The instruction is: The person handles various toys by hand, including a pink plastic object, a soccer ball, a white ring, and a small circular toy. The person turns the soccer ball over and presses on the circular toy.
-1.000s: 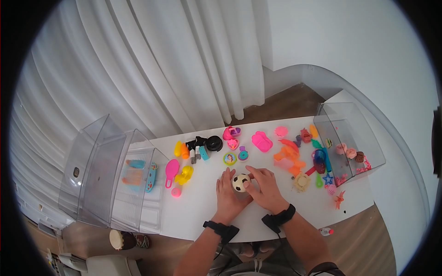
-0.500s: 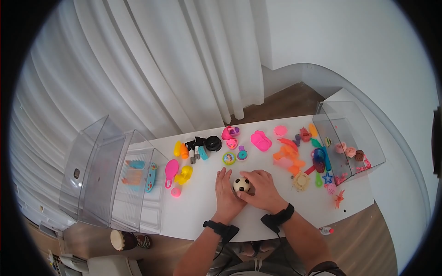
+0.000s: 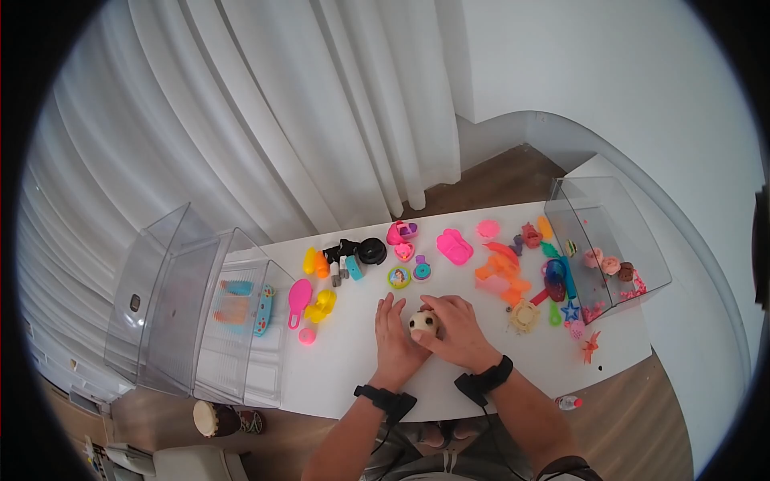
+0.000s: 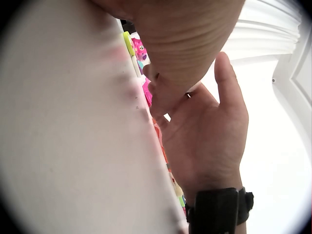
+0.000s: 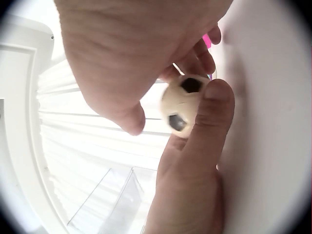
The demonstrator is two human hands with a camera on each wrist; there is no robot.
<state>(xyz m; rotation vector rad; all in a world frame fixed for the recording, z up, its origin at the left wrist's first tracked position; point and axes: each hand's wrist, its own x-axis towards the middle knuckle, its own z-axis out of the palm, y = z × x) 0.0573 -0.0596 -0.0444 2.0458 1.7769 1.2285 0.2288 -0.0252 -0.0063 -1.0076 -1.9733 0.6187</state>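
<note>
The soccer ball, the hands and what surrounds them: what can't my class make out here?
Left hand, right wrist view: its fingers are mostly hidden behind the soccer ball and thumb.
Soccer ball, left wrist view: almost wholly hidden by that hand.
Green-rimmed disc, head view: printed picture too small.
Dark sleeve, head view: cut off by the bottom edge.

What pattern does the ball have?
The ball is cream with black patches, like a football; clearest in right wrist view.

Head view: both forearms angle in from bottom edge. Left hand mid-frame, fingers pointing up-frame; right hand alongside, fingers curving leftward.
</note>
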